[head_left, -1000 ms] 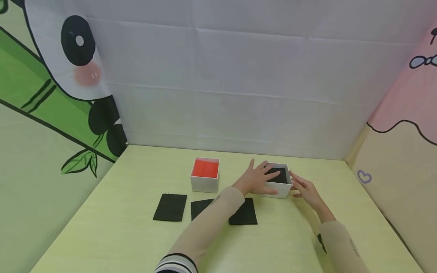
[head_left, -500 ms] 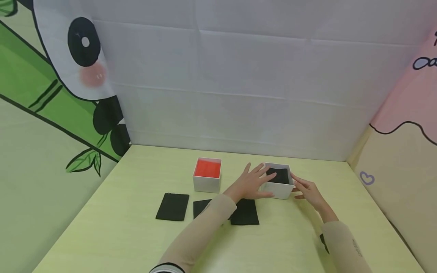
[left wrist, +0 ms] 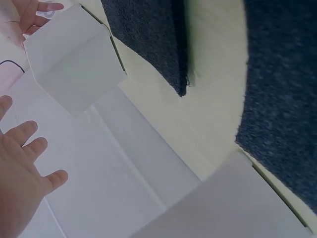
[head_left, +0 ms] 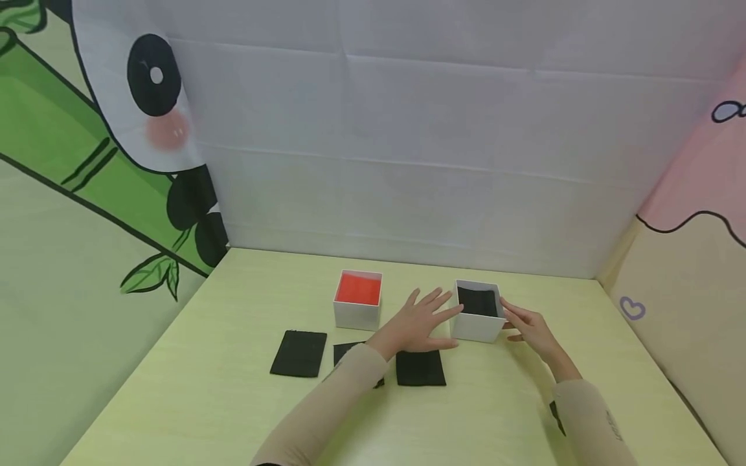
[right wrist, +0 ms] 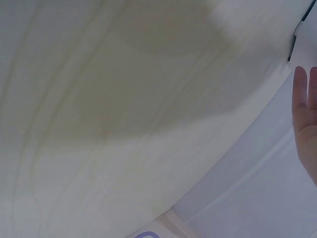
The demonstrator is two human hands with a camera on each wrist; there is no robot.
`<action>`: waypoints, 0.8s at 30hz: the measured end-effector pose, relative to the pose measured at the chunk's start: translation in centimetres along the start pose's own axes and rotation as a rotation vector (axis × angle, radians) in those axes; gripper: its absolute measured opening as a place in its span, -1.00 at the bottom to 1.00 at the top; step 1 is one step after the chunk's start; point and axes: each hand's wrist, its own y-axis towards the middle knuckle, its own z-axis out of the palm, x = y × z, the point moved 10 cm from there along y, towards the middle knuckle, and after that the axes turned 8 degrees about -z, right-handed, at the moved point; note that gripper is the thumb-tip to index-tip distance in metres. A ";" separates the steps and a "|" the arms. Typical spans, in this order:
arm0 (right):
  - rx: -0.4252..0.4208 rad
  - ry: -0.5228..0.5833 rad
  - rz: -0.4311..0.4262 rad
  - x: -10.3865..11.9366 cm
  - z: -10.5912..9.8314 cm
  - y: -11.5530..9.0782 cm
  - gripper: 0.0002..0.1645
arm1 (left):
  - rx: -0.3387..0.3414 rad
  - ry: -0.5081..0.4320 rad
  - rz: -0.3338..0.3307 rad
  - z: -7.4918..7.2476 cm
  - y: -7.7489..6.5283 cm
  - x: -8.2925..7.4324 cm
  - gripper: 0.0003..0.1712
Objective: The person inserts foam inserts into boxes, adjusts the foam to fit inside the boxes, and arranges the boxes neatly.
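In the head view, my left hand (head_left: 410,327) hovers with fingers spread, just left of a white open-topped box (head_left: 478,329). A black piece (head_left: 478,301) lies inside that box. My right hand (head_left: 533,331) has its fingertips against the box's right side, fingers fairly straight. Its fingers also appear at the edge of the right wrist view. Two flat black felt-like pieces, one on the left (head_left: 298,353) and one below my left hand (head_left: 421,370), lie on the table. Between them, another black piece (head_left: 347,353) is partly hidden by my left sleeve.
A second white box (head_left: 357,316), holding a red piece (head_left: 359,290), stands left of my left hand. The pale yellow table (head_left: 495,408) ends at a white backdrop (head_left: 408,207), with printed side panels to the left and right.
My left hand has drawn back leftward and toward me, from over the right box to beside it, uncovering the black piece inside. My right hand stays at the box's side.
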 end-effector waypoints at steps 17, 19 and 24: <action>0.006 0.000 0.013 -0.1 -0.1 -0.1 -0.42 | 0.026 -0.017 0.032 1.0 -4.1 0.9 -0.20; 0.007 -0.002 0.010 -0.2 -0.2 -0.1 -0.42 | 0.040 -0.012 0.034 1.4 -4.4 0.8 -0.21; 0.012 -0.009 0.008 -0.2 0.0 -0.1 -0.42 | 0.096 0.007 0.037 2.8 -4.9 0.8 -0.21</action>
